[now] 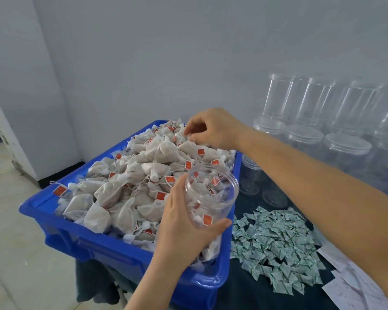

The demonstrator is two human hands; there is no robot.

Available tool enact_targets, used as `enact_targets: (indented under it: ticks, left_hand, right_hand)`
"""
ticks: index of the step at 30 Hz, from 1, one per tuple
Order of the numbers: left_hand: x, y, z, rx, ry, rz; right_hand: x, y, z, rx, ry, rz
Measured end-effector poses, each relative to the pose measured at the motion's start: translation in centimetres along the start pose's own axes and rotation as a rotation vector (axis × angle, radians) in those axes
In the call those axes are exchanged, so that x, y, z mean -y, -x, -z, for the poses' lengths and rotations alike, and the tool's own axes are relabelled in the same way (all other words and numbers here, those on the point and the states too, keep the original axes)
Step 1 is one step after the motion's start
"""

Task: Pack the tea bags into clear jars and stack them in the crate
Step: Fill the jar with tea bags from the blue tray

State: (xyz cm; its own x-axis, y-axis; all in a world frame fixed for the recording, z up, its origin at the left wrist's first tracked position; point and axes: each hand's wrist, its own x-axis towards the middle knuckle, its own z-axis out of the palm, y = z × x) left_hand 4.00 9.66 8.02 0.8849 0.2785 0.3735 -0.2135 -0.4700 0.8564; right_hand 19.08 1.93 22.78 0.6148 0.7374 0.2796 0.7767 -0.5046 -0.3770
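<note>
Gripping an open jar [211, 195], left hand [184, 229]; right hand [213, 128] fingers pinch tea bags [130, 182].

A small hand-packing workroom with bare pale walls and a tiled floor. Beneath the hand gripping a jar, a blue crate [112, 249] is heaped with tea bags [130, 182]; right of that grip lie loose sachets [276, 245] on a dark cloth-covered table [240, 289], with rows of empty clear jars [311, 121] behind.
</note>
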Motion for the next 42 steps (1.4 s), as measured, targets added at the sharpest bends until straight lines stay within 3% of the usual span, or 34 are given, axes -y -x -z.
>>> enact_targets:
  ticks: [12, 21, 31, 42]
  left_hand:
    - [0.2, -0.2, -0.2, -0.018, 0.015, 0.006]
    - [0.0, -0.2, -0.2, -0.017, -0.006, -0.001]
    - [-0.2, -0.1, -0.1, -0.003, 0.001, -0.008]
    - [0.1, -0.1, 0.0, 0.013, 0.028, 0.027]
  right_hand:
    - [-2.9, -4.6, -6.9, 0.218, 0.299, 0.134]
    - [-4.3, -5.0, -7.9, 0.164, 0.363, 0.093]
    - [-4.2, -3.5, -7.4, 0.037, 0.12, 0.099]
    - [0.8, -0.5, 0.1, -0.204, -0.275, 0.044]
